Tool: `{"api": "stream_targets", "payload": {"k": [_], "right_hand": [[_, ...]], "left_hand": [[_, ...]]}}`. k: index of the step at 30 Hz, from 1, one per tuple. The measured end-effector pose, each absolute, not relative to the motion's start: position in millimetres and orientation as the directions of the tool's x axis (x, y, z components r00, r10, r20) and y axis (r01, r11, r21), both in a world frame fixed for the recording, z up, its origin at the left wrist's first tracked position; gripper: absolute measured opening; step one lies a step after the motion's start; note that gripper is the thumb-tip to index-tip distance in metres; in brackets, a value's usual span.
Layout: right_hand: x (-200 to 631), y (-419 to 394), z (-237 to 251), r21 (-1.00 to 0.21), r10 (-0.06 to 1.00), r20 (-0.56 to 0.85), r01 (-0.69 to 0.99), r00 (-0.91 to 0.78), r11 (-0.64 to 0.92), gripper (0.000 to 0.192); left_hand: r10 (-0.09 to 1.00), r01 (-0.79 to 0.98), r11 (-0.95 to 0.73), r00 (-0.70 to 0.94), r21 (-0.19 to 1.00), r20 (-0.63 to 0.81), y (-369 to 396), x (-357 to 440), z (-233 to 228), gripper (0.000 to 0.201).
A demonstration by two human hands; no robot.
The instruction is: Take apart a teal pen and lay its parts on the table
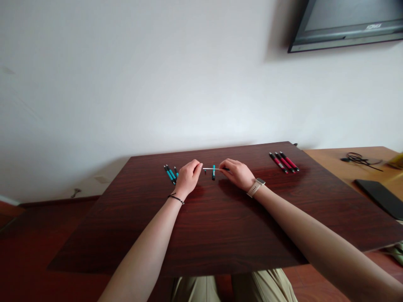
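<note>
Between my hands a thin white pen refill [210, 168] runs level above the table. My left hand [188, 174] is closed in a pinch at its left end. My right hand [236, 173] is closed around its other end, where a short black pen part [226, 169] shows at the fingers. Below the refill lies a teal pen barrel [213, 172], pointing away from me. A small dark piece [205, 171] sits just left of that barrel. Beside my left hand are several teal-and-black pens [170, 174], one partly hidden by the hand.
Several red-and-black pens [283, 162] lie in a row at the right of the dark wooden table [220, 235]. On the lighter table [333, 161] to the right are a black cable [359, 159] and a flat black object [379, 196]. A wall-mounted screen [349, 25] hangs above.
</note>
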State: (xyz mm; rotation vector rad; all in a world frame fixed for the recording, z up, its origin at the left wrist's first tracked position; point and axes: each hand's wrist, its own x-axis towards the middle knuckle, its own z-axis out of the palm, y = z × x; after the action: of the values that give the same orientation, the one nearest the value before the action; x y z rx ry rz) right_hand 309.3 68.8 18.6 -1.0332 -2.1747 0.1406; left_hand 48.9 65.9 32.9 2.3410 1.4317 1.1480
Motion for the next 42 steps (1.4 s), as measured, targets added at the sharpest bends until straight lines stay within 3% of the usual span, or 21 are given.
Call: {"api": "stream_targets", "payload": {"k": [4, 14, 23, 31, 36, 42], "right_hand": [[311, 71, 17, -0.382, 0.721, 0.565, 0.647, -0.401, 0.659, 0.018], [308, 71, 16, -0.389, 0.707, 0.574, 0.622, -0.413, 0.679, 0.018], [316, 76, 11, -0.424, 0.750, 0.570, 0.662, -0.335, 0.618, 0.009], [319, 79, 6, -0.445, 0.781, 0.493, 0.660, -0.384, 0.606, 0.004], [316, 78, 6, -0.482, 0.735, 0.443, 0.554, -0.513, 0.678, 0.002], [310, 70, 13, -0.511, 0.583, 0.402, 0.355, -0.706, 0.783, 0.004]], "left_hand": [[0.827, 0.659, -0.514, 0.212, 0.548, 0.521, 66, 48, 32, 0.035], [0.819, 0.652, -0.547, 0.289, 0.525, 0.495, 67, 52, 29, 0.032], [0.821, 0.620, -0.500, 0.117, 0.605, 0.560, 74, 40, 29, 0.034], [0.809, 0.620, -0.470, 0.018, 0.628, 0.587, 76, 40, 26, 0.031], [0.811, 0.616, -0.457, -0.006, 0.641, 0.584, 77, 41, 23, 0.030], [0.804, 0.610, -0.474, 0.005, 0.635, 0.595, 76, 43, 22, 0.030]]}}
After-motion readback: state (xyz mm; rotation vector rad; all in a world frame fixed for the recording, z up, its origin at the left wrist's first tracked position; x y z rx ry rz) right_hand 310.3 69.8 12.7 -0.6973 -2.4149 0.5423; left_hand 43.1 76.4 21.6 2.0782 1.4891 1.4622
